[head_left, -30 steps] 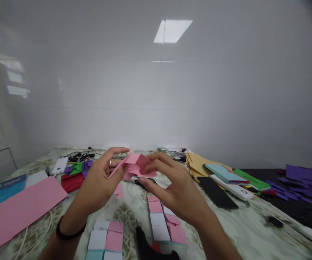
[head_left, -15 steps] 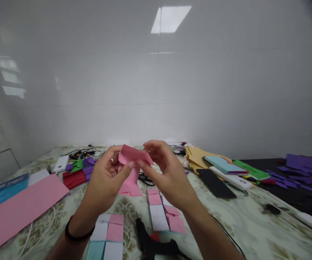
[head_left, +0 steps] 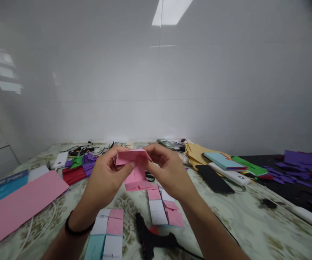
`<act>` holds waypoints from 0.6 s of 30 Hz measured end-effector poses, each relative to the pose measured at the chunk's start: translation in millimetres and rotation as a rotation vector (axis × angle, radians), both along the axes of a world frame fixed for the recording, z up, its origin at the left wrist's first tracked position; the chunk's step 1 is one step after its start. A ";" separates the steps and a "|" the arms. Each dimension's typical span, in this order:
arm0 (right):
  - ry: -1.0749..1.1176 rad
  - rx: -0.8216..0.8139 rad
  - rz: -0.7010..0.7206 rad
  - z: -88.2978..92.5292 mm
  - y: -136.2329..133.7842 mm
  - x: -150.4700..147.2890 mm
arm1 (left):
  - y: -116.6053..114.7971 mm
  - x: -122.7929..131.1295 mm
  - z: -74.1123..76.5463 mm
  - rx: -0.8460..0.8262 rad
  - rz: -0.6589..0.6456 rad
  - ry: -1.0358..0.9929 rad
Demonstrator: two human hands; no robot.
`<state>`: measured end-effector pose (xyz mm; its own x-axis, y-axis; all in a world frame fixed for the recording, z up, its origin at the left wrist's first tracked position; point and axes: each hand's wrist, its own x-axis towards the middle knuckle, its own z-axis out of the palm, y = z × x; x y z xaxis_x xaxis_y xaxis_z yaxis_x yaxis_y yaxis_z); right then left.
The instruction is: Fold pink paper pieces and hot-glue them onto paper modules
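Note:
A folded piece of pink paper (head_left: 134, 157) is held up over the table between both hands. My left hand (head_left: 108, 177) pinches its left side, thumb in front and fingers behind. My right hand (head_left: 167, 173) grips the right side, its fingertips at the top edge and its thumb near the middle. The paper's lower part hangs down in a folded strip. Below lie two checkered paper pieces, one of white, pink and light blue squares (head_left: 104, 234) and one of pink and white squares (head_left: 163, 209). A black glue gun (head_left: 153, 238) rests between them.
A long pink sheet (head_left: 23, 206) lies at the left, with red (head_left: 74, 176) and purple folded papers beyond. To the right are a black phone (head_left: 214, 178), yellow paper (head_left: 198, 153), a light blue stack (head_left: 223, 160), a white power strip (head_left: 230, 174) and purple pieces (head_left: 304, 166).
The top flap of the pink paper has tipped flatter, and its hanging end has swung slightly right and up. My right fingers have come down onto its edge. The view has shifted slightly.

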<state>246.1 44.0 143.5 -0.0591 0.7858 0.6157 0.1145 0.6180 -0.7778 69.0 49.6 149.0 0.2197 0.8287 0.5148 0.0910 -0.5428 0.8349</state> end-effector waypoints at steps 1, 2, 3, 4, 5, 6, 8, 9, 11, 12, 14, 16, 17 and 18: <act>-0.001 -0.013 0.016 0.4 -0.2 -0.2 | -0.9 0.2 0.4 0.000 0.000 -0.003; 0.002 -0.027 0.036 0.7 -0.3 -0.3 | -1.7 0.2 0.5 0.001 0.001 -0.007; 0.007 -0.042 0.056 1.0 -0.2 -0.2 | -2.1 0.0 0.6 -0.001 0.001 -0.009; 0.017 -0.053 0.068 1.1 -0.1 -0.1 | -2.2 -0.5 0.5 -0.005 -0.001 -0.011; 0.030 -0.063 0.073 1.2 0.1 0.2 | -2.1 -1.0 0.4 -0.013 -0.006 -0.011; 0.041 -0.071 0.073 1.1 0.3 0.6 | -1.6 -1.7 0.3 -0.022 -0.016 -0.011; 0.058 -0.081 0.064 0.8 0.5 1.2 | -0.3 -3.1 0.2 -0.038 -0.045 -0.009; 0.063 -0.086 0.061 0.5 0.5 1.5 | 0.3 -3.7 0.1 -0.041 -0.059 -0.013; 0.069 -0.088 0.060 0.1 0.5 2.0 | 1.0 -4.7 0.2 -0.035 -0.077 -0.026; 0.068 -0.084 0.061 0.0 0.5 2.1 | 0.9 -5.0 0.3 -0.028 -0.078 -0.028; 0.063 -0.077 0.061 -0.1 0.6 2.0 | 0.2 -5.1 0.6 -0.017 -0.061 -0.009; 0.058 -0.068 0.058 -0.1 0.7 1.5 | -0.9 -4.6 0.7 -0.010 -0.042 0.020; 0.056 -0.062 0.056 -0.3 0.9 1.2 | -1.2 -4.2 0.7 -0.010 -0.033 0.028; 0.059 -0.052 0.056 -0.5 1.1 0.7 | -1.3 -3.8 0.4 -0.010 -0.026 0.028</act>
